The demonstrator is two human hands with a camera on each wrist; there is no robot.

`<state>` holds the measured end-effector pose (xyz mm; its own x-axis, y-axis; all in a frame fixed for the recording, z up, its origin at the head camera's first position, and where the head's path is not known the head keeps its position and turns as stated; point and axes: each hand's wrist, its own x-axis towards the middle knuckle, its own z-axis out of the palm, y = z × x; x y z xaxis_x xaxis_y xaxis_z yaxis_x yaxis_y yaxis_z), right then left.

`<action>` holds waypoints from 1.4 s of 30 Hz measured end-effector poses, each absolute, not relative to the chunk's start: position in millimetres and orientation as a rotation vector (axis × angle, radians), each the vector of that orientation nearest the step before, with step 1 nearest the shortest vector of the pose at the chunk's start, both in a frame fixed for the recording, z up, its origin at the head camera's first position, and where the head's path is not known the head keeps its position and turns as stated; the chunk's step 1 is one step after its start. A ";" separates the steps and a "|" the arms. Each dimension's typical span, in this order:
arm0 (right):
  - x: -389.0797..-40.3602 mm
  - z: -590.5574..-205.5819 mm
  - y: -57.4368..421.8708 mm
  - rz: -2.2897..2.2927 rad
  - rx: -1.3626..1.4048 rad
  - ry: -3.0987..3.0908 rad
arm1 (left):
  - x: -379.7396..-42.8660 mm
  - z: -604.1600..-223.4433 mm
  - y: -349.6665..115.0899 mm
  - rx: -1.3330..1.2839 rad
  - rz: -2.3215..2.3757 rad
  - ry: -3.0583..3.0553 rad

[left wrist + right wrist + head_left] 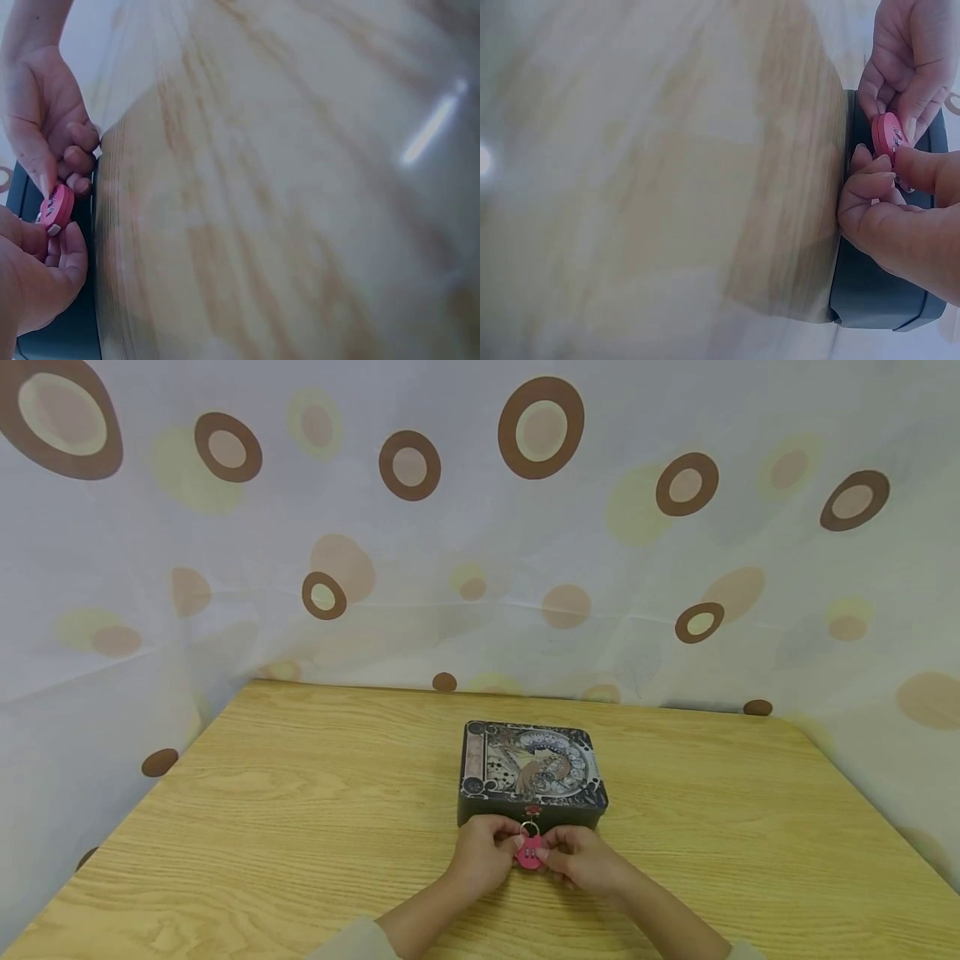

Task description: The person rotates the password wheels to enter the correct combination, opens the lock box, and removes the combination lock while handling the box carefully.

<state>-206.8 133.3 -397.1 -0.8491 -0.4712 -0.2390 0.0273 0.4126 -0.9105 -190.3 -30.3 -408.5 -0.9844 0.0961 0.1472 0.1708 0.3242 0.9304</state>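
Lock, pinched by left hand at nine o'clock and right hand at three, probably wants steady support while its dials are turned gently.

The padlock looks smooth, its shackle metallic, the table wood-grained (faintly glossy).

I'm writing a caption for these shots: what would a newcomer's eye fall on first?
Probably the bright pink padlock, pinched by the left hand and right hand at the front of the box. Next comes that dark box's ornate lid, near the middle of the wooden table. Behind, brown rings dot the pale backdrop.
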 end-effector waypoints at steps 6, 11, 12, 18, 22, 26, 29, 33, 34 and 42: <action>-206.0 -396.7 132.0 -1.434 -0.375 2.213 | -190.3 -408.7 -30.1 -0.251 -1.777 -2.502; -206.1 -396.4 131.5 -1.419 -0.388 2.219 | -189.8 -408.5 -30.1 -0.244 -1.783 -2.508; -206.1 -396.5 131.4 -1.413 -0.389 2.223 | -189.7 -408.4 -30.0 -0.243 -1.783 -2.508; -206.2 -397.3 130.5 -1.395 -0.358 2.226 | -189.4 -407.9 -30.2 -0.235 -1.785 -2.508; -206.0 -397.0 129.6 -1.394 -0.339 2.229 | -189.3 -407.4 -30.4 -0.226 -1.793 -2.514; -205.1 -395.6 129.1 -1.408 -0.338 2.231 | -189.2 -406.7 -30.4 -0.223 -1.801 -2.517; -204.3 -394.1 129.3 -1.422 -0.335 2.225 | -189.1 -406.7 -30.4 -0.229 -1.805 -2.515; -203.9 -392.3 130.0 -1.434 -0.316 2.223 | -189.4 -407.2 -30.8 -0.245 -1.799 -2.506; -204.1 -392.1 130.1 -1.434 -0.311 2.225 | -189.5 -407.4 -30.8 -0.247 -1.797 -2.505; -205.0 -392.1 132.6 -1.437 -0.305 2.216 | -190.4 -409.3 -30.4 -0.252 -1.808 -2.491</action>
